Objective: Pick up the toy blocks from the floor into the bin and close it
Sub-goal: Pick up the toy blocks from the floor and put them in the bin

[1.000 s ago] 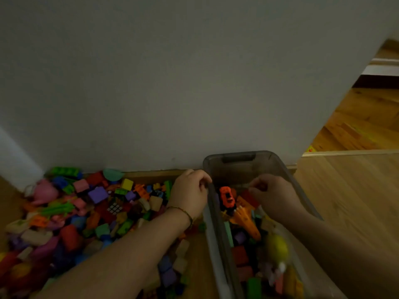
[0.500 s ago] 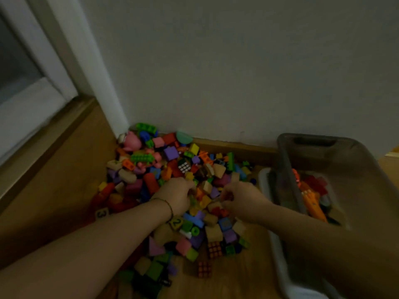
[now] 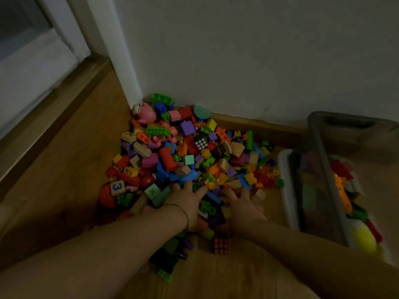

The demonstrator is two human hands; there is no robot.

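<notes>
A big heap of coloured toy blocks (image 3: 185, 156) lies on the wooden floor in the corner by the wall. My left hand (image 3: 185, 203) lies palm down on the near side of the heap, fingers spread over the blocks. My right hand (image 3: 241, 206) rests beside it, fingers spread and pressed into the pile. Neither hand visibly holds a block. The clear grey bin (image 3: 319, 169) stands to the right with several toys inside, among them an orange one (image 3: 343, 195) and a yellow one (image 3: 362, 236).
A white lid (image 3: 285, 182) lies under or beside the bin's left wall. A small dark cube puzzle (image 3: 221, 244) sits on the floor near my right wrist. The wall runs behind the heap; a window frame (image 3: 64, 61) and sill are at left.
My hands left the bin and came down onto the block heap; they now lie flatter and further into the pile. The view swung left toward the corner.
</notes>
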